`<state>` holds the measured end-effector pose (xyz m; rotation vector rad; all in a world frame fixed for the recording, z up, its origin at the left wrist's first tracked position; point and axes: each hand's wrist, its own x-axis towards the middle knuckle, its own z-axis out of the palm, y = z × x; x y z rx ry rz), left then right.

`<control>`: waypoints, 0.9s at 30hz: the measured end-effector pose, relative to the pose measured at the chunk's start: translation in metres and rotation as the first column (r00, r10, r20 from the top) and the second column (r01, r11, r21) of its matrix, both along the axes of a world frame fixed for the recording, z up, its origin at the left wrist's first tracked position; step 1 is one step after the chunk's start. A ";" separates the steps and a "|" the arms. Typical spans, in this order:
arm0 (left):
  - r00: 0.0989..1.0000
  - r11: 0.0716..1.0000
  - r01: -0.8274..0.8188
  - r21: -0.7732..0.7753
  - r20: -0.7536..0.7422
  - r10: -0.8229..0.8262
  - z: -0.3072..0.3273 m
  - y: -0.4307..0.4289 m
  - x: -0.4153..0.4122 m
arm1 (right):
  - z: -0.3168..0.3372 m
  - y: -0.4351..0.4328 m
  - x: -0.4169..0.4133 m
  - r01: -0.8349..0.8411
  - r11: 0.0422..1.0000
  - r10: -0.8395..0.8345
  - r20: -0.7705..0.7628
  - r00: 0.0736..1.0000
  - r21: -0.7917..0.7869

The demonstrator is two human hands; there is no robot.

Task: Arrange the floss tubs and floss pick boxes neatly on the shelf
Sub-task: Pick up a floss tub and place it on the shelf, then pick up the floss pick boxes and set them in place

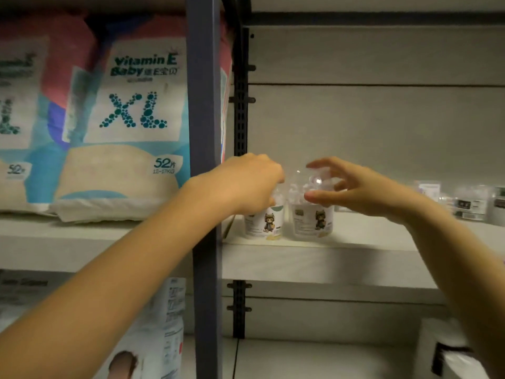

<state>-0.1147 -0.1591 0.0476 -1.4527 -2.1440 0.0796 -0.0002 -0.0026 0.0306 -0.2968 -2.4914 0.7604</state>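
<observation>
Shelf-arranging, tub-pairing step, seen from my head. My left grip [246, 184] is curled down over the top of the left white floss tub with a cartoon-cat label [263, 224] and holds it. That tub stands upright on the white shelf board [355, 250], near the dark slotted upright [240, 119]. My right grip [352, 187] is spread wide, thumb low and fingers high, about the clear domed lid of the matching right floss tub [311, 220]. It clasps nothing, and I cannot tell whether a fingertip touches the dome. The two tubs stand side by side near the shelf's front edge, just apart, labels outward.

In my judgement the pair is being squared up at the left end of the shelf. The next move calls for a light close of the right grip on the smooth dome and a small nudge to bring both fronts into line. After that come the clear packs with dark labels [470, 203], well apart at the right — probably the floss pick boxes, though too blurred to confirm.

Legible writing: the blue-and-pink diaper pack [131, 127] on the neighbouring shelf reads "Vitamin E Baby", "XL", "52" — the tub labels' print is too small to read.
</observation>
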 end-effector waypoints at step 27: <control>0.952 0.844 0.303 0.442 -0.100 -0.289 -0.034 0.041 0.054 | -0.052 0.034 0.069 0.133 0.955 -0.085 -0.185 0.979 0.266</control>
